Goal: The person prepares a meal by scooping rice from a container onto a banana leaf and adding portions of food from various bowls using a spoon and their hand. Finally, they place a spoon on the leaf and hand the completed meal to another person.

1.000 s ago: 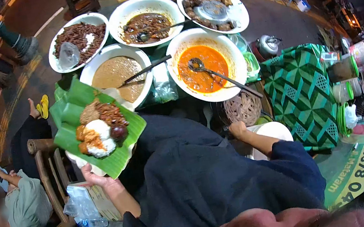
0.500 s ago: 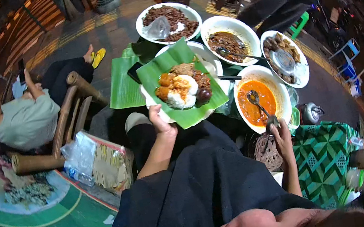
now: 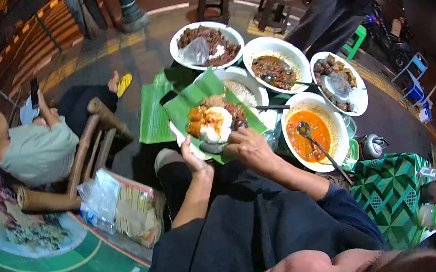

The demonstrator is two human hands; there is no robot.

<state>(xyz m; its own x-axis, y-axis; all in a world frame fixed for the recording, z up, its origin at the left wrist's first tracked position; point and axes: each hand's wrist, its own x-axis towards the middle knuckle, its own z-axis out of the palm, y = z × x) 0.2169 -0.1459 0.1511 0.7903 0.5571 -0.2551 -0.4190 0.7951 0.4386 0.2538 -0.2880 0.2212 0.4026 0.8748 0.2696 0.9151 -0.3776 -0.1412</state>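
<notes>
My left hand [image 3: 197, 157] supports a plate lined with a green banana leaf [image 3: 181, 107] from its near left edge. On the leaf sit white rice [image 3: 216, 133] topped with orange sauce, orange-brown pieces [image 3: 196, 121], shredded brown food [image 3: 213, 101] and a dark round piece [image 3: 239, 124]. My right hand [image 3: 252, 149] is closed at the plate's near right side, on what looks like a grey spoon [image 3: 211, 147] with its bowl beside the rice. Its handle is hidden by my fingers. A ladle [image 3: 305, 130] rests in the bowl of orange sauce [image 3: 320, 142].
White bowls of dark shredded food [image 3: 211, 62], brown stew [image 3: 277, 83] and brown pieces [image 3: 344, 102] stand beyond the plate. Banana leaves [image 3: 151, 109] lie left. A seated person [image 3: 38, 146] holds a phone; another person [image 3: 323, 9] stands behind. A kettle [image 3: 373, 146] is right.
My right hand has moved left from beside the orange sauce bowl to the plate, bringing the grey spoon. The ladle stays in the sauce. The left hand still supports the plate.
</notes>
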